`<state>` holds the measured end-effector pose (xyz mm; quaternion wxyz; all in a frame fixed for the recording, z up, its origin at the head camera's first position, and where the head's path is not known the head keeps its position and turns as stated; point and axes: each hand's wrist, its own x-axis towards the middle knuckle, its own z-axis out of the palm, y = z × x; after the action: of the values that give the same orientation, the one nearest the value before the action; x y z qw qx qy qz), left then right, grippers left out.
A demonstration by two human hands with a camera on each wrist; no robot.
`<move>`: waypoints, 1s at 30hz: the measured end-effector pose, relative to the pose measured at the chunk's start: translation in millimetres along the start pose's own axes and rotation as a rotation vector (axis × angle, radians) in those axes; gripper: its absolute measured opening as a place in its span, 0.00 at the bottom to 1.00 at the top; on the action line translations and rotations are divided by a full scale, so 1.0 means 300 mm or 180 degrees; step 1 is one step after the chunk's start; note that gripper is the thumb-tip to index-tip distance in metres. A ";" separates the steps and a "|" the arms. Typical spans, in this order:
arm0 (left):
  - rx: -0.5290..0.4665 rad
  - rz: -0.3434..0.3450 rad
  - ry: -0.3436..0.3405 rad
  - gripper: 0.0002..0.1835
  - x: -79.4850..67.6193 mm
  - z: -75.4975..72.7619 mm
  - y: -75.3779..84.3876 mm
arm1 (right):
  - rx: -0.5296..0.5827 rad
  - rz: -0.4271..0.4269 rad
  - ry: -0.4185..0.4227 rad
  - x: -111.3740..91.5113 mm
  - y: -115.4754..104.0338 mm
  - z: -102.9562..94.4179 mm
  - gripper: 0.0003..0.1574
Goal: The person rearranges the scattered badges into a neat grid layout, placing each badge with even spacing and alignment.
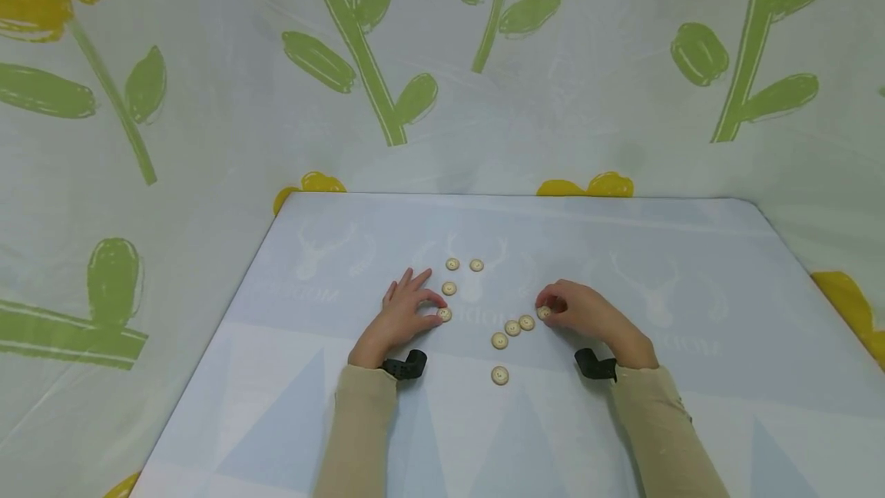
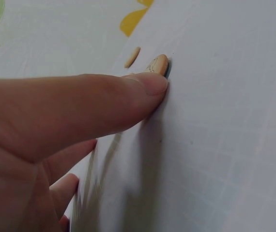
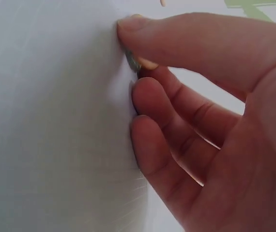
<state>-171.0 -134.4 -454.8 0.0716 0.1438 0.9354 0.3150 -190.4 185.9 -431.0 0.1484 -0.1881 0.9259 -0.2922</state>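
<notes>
Probable button (image 3: 148,63) mostly hidden behind right thumb (image 3: 191,41); sleeves (image 1: 359,429) cut off

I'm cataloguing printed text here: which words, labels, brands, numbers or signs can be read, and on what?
No text reads clearly.
Tabletop: faint lettering below the deer-head prints, too faded to read.
Round piece at the left hand: dark marks, too small to read.
Other round pieces: marks too small to read.

Looks like pale wood in the buttons (image 1: 500,375), smooth and matt. Seems smooth and matt on the surface (image 1: 276,406), with a faint grid close up. Looks like soft matt cloth at the sleeves (image 1: 359,429), matt black plastic in the wrist cameras (image 1: 415,363). Appears thin and faintly glossy, like plastic sheeting, across the printed backdrop (image 1: 228,98)
</notes>
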 end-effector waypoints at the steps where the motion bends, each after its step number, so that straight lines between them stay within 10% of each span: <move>1: 0.0003 0.0011 0.0007 0.08 0.000 -0.001 0.001 | 0.0013 0.0005 0.0003 -0.001 0.000 0.000 0.11; 30: -0.0025 0.0030 0.0023 0.08 0.000 0.000 0.002 | 0.0678 -0.0049 -0.0155 0.007 0.048 -0.004 0.14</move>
<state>-170.8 -133.8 -454.5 0.0673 0.1468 0.9337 0.3195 -196.7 196.5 -438.9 0.1877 -0.1855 0.8842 -0.3855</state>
